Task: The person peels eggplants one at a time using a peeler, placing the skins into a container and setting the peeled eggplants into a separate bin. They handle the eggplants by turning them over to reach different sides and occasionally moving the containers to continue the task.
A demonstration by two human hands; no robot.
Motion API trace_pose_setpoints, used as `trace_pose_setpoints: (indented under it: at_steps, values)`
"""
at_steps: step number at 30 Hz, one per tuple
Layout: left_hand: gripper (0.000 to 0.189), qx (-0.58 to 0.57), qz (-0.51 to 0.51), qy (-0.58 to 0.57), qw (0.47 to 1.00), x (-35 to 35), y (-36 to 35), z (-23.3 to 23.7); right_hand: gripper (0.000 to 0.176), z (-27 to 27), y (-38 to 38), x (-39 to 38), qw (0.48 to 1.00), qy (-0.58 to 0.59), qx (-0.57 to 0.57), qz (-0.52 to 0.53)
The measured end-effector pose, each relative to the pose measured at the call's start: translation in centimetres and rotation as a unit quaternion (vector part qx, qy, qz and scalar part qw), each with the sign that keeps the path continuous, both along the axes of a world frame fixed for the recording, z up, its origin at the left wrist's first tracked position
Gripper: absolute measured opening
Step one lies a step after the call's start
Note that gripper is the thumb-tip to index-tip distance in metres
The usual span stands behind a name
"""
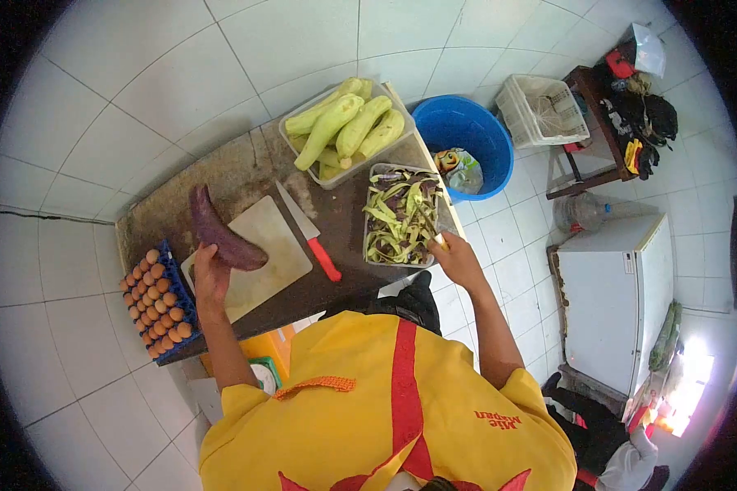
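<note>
A curved purple eggplant (221,233) is held in my left hand (211,274), above the left part of a white cutting board (274,254). My right hand (457,260) is closed around the pale handle of a small tool (440,241), whose far end reaches over a clear container (368,255). Green and purple peelings (397,214) fill that container. A knife with a red handle (325,260) lies beside the board's right edge. Behind it, a clear tub (327,178) holds several peeled, pale green eggplants (329,131).
A blue tray of brown eggs (157,303) sits at the table's left end. A blue bin (491,151) stands beyond the right edge, near a white crate (540,114). A white freezer (602,303) and another person (630,462) are at the right.
</note>
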State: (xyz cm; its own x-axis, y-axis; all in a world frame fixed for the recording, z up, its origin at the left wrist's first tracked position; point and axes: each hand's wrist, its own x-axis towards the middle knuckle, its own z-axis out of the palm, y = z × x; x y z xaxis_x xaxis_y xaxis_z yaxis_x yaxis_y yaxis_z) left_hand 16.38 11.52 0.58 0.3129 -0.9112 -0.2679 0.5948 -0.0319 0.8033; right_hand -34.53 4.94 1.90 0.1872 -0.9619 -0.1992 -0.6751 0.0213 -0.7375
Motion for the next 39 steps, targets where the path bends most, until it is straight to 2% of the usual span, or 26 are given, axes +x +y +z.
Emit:
trace_pose_setpoints:
  at_steps: [3,4,6,7,10,11,13,15,17,21,27,30,33,35,39]
  values:
    - [0.043,-0.118,-0.077,-0.012,0.990,-4.0,-3.1,2.2,0.031,-1.9,-1.2,0.2,0.998,0.009,-0.045,-0.047]
    - [0.044,-0.121,-0.097,0.021,0.988,-5.4,-4.1,2.9,0.031,-2.0,-1.7,0.6,0.996,0.020,-0.067,-0.063]
    - [0.045,-0.125,-0.142,0.087,0.978,-7.8,-6.0,4.1,0.030,-1.7,-3.2,1.7,0.992,0.066,-0.039,-0.095]
    - [0.046,-0.089,-0.134,0.112,0.981,-8.5,-6.7,3.8,0.031,-1.4,-3.6,2.4,0.989,0.089,-0.024,-0.112]
    - [0.046,-0.011,-0.124,0.162,0.979,-10.2,-8.7,1.6,0.036,-3.1,-4.5,4.6,0.977,0.062,-0.196,-0.054]
    - [0.045,-0.003,-0.133,0.163,0.978,-10.6,-8.9,1.1,0.039,-3.5,-4.8,5.7,0.970,0.115,-0.214,-0.032]
    - [0.045,0.007,-0.152,0.165,0.974,-11.2,-8.8,0.5,0.047,-4.1,-4.8,8.2,0.945,0.220,-0.240,0.011]
    - [0.045,0.013,-0.167,0.169,0.971,-11.3,-8.2,-0.2,0.050,-5.6,-5.1,9.8,0.938,0.248,-0.240,0.018]
    - [0.051,0.030,-0.135,0.176,0.975,-10.6,-7.6,-1.9,0.058,-7.7,-5.5,10.5,0.930,0.284,-0.230,0.029]
    - [0.055,0.073,-0.097,0.120,0.985,-10.0,-6.0,-1.2,0.062,-9.0,-5.9,10.6,0.935,0.297,-0.192,0.028]
    - [0.055,0.087,-0.118,0.120,0.982,-8.3,-6.3,-2.5,0.063,-10.4,-6.5,10.3,0.943,0.277,-0.183,0.038]
    - [0.047,0.096,-0.139,0.120,0.978,-8.7,-8.6,-1.6,0.062,-10.1,-6.4,10.4,0.941,0.282,-0.185,0.031]
    - [0.044,0.092,-0.147,0.111,0.979,-9.2,-10.5,-1.0,0.062,-10.1,-6.1,10.2,0.946,0.261,-0.191,0.025]
    - [0.049,0.042,-0.176,0.103,0.978,-9.6,-11.2,-1.4,0.061,-9.9,-6.2,10.1,0.953,0.246,-0.177,0.022]
    - [0.051,0.013,-0.206,0.117,0.971,-11.9,-11.3,1.4,0.054,-9.0,-6.1,8.9,0.962,0.190,-0.194,0.038]
